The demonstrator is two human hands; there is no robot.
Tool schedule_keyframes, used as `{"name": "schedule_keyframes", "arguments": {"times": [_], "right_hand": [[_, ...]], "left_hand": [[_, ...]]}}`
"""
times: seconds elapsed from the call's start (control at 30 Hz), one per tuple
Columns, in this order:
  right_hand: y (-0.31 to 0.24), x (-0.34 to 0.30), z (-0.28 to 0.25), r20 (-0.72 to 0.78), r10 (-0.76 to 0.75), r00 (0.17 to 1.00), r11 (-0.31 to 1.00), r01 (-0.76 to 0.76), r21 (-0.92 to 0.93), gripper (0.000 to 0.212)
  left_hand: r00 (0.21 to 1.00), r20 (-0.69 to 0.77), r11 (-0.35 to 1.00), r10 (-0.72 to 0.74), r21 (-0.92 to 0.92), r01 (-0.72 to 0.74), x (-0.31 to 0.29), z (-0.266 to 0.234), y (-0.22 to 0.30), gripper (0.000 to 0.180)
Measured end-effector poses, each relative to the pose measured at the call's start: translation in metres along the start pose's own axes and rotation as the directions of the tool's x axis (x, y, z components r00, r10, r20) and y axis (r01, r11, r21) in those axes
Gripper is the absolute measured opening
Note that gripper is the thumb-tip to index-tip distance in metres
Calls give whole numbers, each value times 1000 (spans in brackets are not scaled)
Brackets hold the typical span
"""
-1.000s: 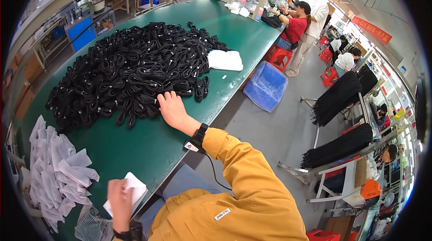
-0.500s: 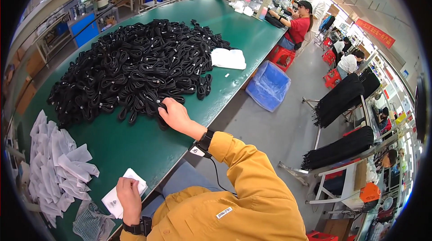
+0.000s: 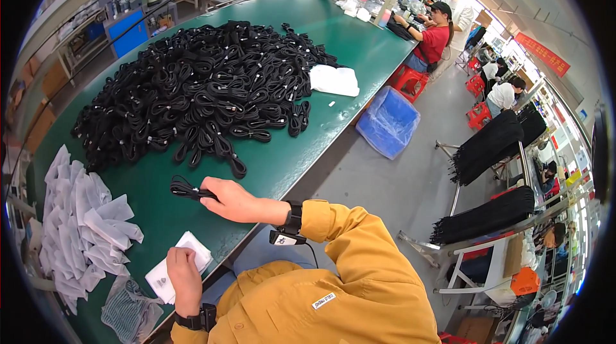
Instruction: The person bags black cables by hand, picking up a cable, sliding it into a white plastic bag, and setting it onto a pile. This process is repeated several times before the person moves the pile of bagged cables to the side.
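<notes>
My right hand (image 3: 239,201) is closed around one end of a coiled black cable (image 3: 185,188), which it holds over the green table between the pile and the table's near edge. A large heap of bundled black cables (image 3: 199,87) lies beyond it. My left hand (image 3: 184,280) rests with curled fingers on a small stack of flat white bags (image 3: 196,255) at the near edge. Its fingertips seem to pinch the bags, though they are partly hidden.
Loose translucent bags (image 3: 83,222) are heaped at the left, with a striped clear bag (image 3: 131,309) nearer me. A white packet (image 3: 334,81) lies right of the cables. Beside the green table (image 3: 308,23) stands a blue lined bin (image 3: 388,122). A person in red (image 3: 434,42) sits farther along.
My right hand has drawn a bundled cable out of the heap and brought it left and nearer to me. My left hand stays on the white bags.
</notes>
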State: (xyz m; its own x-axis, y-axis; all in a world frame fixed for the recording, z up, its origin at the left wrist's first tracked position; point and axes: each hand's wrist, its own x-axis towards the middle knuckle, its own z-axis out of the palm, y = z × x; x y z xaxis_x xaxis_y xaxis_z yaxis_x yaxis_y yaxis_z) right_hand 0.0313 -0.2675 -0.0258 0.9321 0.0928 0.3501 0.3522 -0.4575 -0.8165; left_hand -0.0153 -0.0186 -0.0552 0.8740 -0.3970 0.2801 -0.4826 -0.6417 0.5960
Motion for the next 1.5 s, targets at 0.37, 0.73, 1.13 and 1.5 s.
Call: {"name": "schedule_keyframes", "arguments": {"times": [0.37, 0.73, 1.13, 1.5], "right_hand": [[-3, 0, -9, 118, 260, 958, 947, -277, 165, 14], [-6, -40, 12, 233, -92, 968, 984, 125, -128, 15], [-22, -42, 1, 448, -371, 813, 792, 529, -304, 44], [-21, -31, 2, 555, -546, 628, 602, 754, -261, 43]], "left_hand": [[998, -57, 1000, 17, -19, -18, 12, 7, 8, 15], [967, -64, 915, -245, -346, 209, -2, 3, 4, 7], [902, -58, 727, -427, -615, 305, 4, 6, 3, 6], [979, -172, 908, -114, -417, 32, -5, -1, -3, 3]]}}
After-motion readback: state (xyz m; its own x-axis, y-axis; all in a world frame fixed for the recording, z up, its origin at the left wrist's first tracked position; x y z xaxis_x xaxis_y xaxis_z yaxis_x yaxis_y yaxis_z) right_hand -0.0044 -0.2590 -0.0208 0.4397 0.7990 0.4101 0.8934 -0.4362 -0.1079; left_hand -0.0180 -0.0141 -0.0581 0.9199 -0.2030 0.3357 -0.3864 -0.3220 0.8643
